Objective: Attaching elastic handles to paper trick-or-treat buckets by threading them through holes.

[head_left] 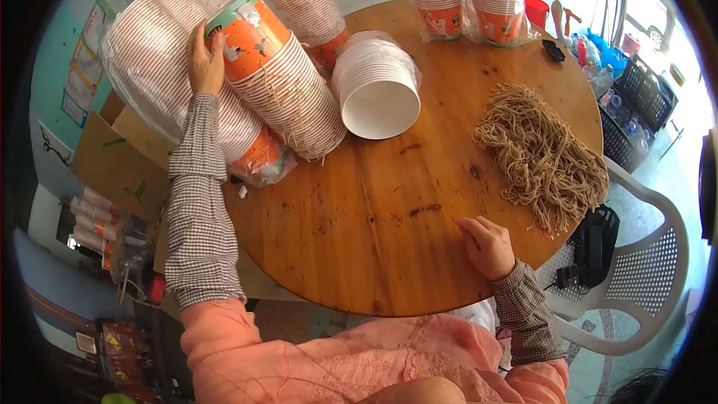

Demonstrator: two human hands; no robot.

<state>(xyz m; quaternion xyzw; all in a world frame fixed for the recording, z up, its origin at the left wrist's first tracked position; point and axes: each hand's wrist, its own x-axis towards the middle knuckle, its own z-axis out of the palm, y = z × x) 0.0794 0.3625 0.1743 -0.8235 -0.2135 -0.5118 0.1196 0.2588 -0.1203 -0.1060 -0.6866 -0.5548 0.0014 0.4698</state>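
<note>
My left hand [204, 63] reaches to the far left and grips the top edge of an orange paper bucket [254, 36] with a green rim. That bucket tops a tall, leaning nested stack [292, 97], with thin strings hanging down its side. Close to the table's near right edge, my right hand [488, 247] has its fingers curled in, with nothing visible in them. Beyond it lies a heap of tan strings [535, 153]. A short stack of white-lined buckets [380, 105], partly in clear plastic, lies with its mouth toward me.
More bagged bucket stacks [146, 56] crowd the left, and two others [497, 0] stand at the back of the round wooden table [359, 232]. A small black object [553, 50] sits near the far right edge. A plastic chair [651, 284] with a black bag [597, 247] stands right.
</note>
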